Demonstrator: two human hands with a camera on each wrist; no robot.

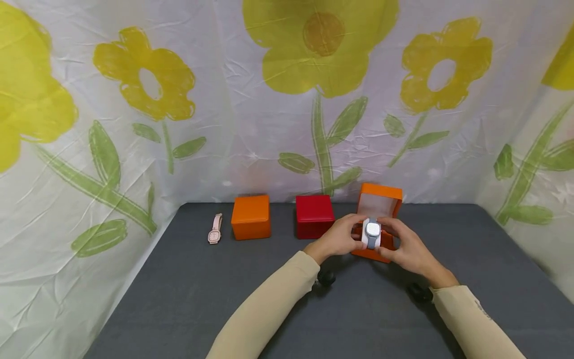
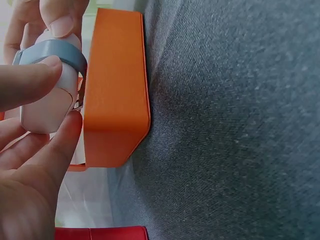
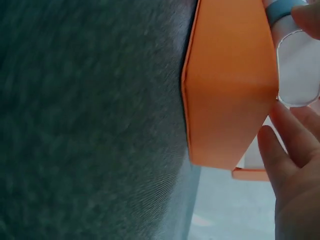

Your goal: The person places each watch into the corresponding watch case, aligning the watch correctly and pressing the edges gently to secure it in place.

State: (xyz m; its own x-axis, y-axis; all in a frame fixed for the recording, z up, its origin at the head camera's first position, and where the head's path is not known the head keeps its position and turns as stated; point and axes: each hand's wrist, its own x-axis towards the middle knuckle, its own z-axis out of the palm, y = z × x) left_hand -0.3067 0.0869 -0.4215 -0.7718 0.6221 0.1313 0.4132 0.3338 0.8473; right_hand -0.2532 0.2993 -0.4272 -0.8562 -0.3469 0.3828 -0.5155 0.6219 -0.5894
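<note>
A watch (image 1: 372,229) with a blue-grey strap (image 2: 55,50) is wrapped round a white cushion (image 2: 46,111). Both hands hold it in front of an orange box (image 1: 381,191) whose lid stands raised, showing a pale lining. My left hand (image 1: 337,238) grips the cushion from the left, its thumb against the strap and fingers round the end. From the other side my right hand (image 1: 410,250) pinches the cushion's opposite end. In the right wrist view the cushion's near end (image 3: 299,67) shows beside the box wall (image 3: 230,85). The box's inside is mostly hidden by the hands.
A closed red box (image 1: 315,214) and a closed orange box (image 1: 251,217) stand left of the open one. Farther left lies a pink watch (image 1: 215,229). The dark grey tabletop (image 1: 188,304) ends at a flower-printed curtain (image 1: 233,124).
</note>
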